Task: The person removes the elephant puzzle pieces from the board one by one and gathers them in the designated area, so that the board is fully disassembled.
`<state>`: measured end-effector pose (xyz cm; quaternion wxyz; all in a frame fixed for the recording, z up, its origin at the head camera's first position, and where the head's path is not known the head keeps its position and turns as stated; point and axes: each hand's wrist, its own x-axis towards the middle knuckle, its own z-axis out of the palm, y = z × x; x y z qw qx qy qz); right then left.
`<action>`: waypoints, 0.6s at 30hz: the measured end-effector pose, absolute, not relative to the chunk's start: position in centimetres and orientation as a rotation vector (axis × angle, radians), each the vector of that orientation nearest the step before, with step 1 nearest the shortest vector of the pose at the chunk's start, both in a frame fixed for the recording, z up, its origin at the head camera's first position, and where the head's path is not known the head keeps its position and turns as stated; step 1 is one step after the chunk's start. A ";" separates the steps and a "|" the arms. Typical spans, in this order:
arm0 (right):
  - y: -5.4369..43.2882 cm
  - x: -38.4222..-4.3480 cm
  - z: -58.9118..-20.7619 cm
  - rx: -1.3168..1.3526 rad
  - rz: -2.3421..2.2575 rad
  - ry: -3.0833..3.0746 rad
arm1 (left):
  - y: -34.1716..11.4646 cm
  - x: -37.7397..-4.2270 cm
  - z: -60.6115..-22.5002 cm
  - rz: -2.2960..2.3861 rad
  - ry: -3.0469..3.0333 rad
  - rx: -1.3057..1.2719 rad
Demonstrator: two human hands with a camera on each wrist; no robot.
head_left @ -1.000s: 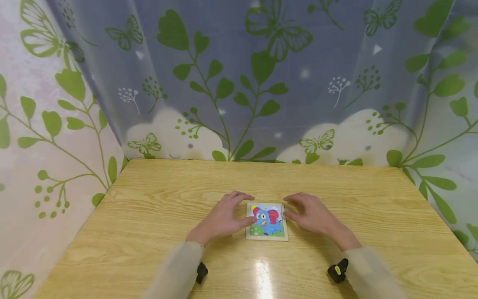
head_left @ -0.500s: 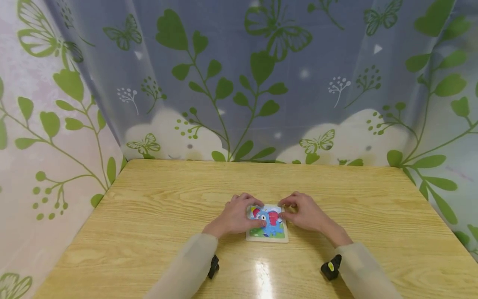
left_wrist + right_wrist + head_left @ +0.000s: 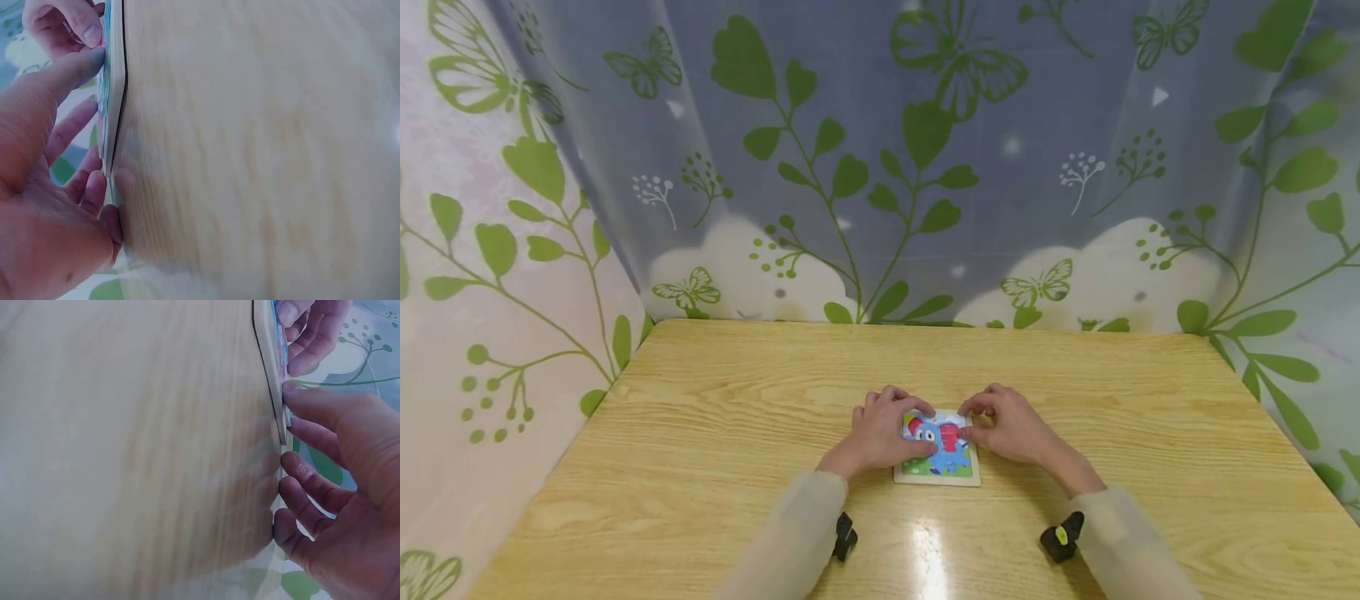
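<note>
A square jigsaw puzzle (image 3: 951,459) with a blue elephant and a pale wooden frame lies flat on the table. My left hand (image 3: 878,429) rests over its left side, thumb lying on the picture and index fingertip near the top edge. At the upper right corner, my right hand (image 3: 1013,425) pinches a puzzle piece (image 3: 288,417) between thumb and index finger. The piece's edge stands slightly proud of the frame in the right wrist view. Its other fingers are curled, their tips at the tabletop. The hands cover parts of the picture.
The wooden table (image 3: 760,367) stretches around the puzzle, with a bright glare spot in front. A patterned curtain (image 3: 880,208) with green leaves and butterflies hangs behind the table and at both sides. Black wrist devices (image 3: 1062,537) sit at the sleeves.
Both hands have moved inward onto the puzzle from its sides. The left thumb has slid farther right across the picture, and the right thumb and index finger have closed at the upper right corner.
</note>
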<state>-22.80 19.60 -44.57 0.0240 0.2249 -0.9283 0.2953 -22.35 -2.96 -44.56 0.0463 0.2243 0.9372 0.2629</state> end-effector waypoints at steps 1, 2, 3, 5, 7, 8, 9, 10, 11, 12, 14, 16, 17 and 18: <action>19.6 -22.8 -44.5 0.690 0.915 -2.879 | -2.9 -22.3 -44.5 0.807 2.862 0.680; 19.5 -22.8 -44.5 0.683 0.919 -2.887 | -2.9 -22.3 -44.5 0.811 2.863 0.673; 19.5 -22.9 -44.5 0.677 0.926 -2.895 | -2.9 -22.3 -44.4 0.813 2.863 0.669; 19.4 -22.9 -44.4 0.664 0.939 -2.913 | -2.8 -22.3 -44.4 0.820 2.863 0.657; 19.4 -22.9 -44.4 0.651 0.954 -2.928 | -2.8 -22.3 -44.3 0.824 2.859 0.646; 19.4 -22.9 -44.3 0.646 0.963 -2.935 | -2.7 -22.3 -44.3 0.829 2.857 0.642; 19.4 -23.0 -44.3 0.642 0.968 -2.940 | -2.7 -22.3 -44.2 0.832 2.854 0.639; 19.4 -23.0 -44.3 0.637 0.977 -2.944 | -2.7 -22.3 -44.2 0.835 2.852 0.636; 19.4 -23.0 -44.2 0.632 0.984 -2.948 | -2.7 -22.4 -44.2 0.838 2.849 0.631; 19.4 -23.0 -44.3 0.628 0.993 -2.952 | -2.6 -22.4 -44.2 0.841 2.846 0.628; 19.5 -23.0 -44.3 0.625 1.007 -2.958 | -2.6 -22.4 -44.1 0.841 2.843 0.621; 19.5 -23.0 -44.3 0.619 1.010 -2.966 | -2.6 -22.4 -44.2 0.832 2.844 0.614; 19.5 -23.1 -44.4 0.616 1.007 -2.970 | -2.6 -22.5 -44.2 0.826 2.845 0.610; 19.5 -23.1 -44.4 0.613 1.009 -2.973 | -2.6 -22.5 -44.2 0.821 2.847 0.609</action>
